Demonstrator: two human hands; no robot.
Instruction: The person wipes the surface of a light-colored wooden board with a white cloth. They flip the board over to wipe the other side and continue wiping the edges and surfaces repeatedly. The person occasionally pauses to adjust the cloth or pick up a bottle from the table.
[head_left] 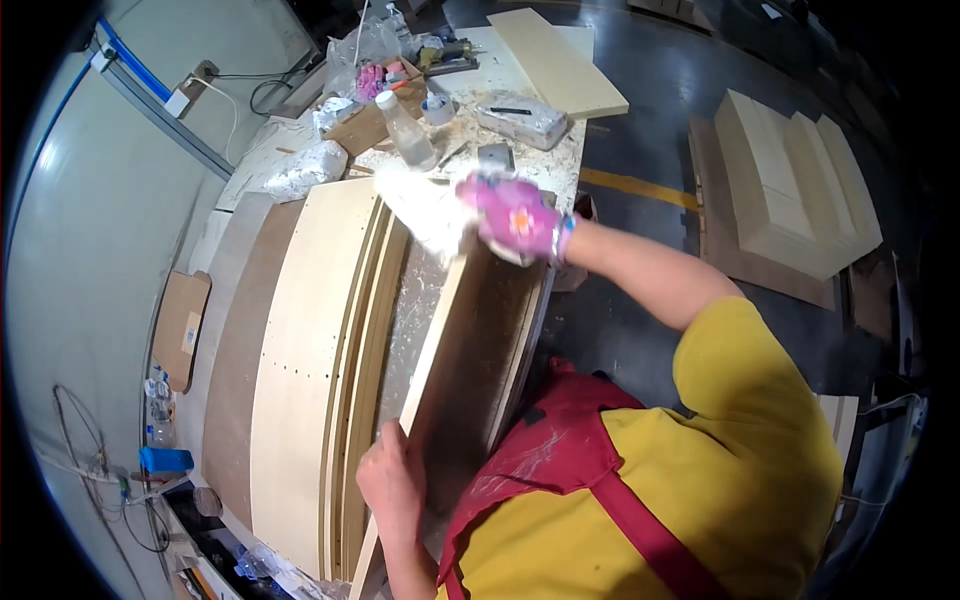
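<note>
My bare left hand [392, 480] clamps the near end of the thin wooden strip [432, 335], steadying it on edge. It runs up the table [520, 165] beside the pale curved panels [300, 370], where my pink-gloved right hand [515, 220] presses a white rag [425, 205] on its far end.

Wooden strip [430, 350] lies on workbench [540, 160], panels [300, 370] left of it.

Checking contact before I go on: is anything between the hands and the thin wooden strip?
Only a cloth. The left hand grips the thin wooden strip bare. The gloved right hand presses a white cloth onto its far end.
</note>
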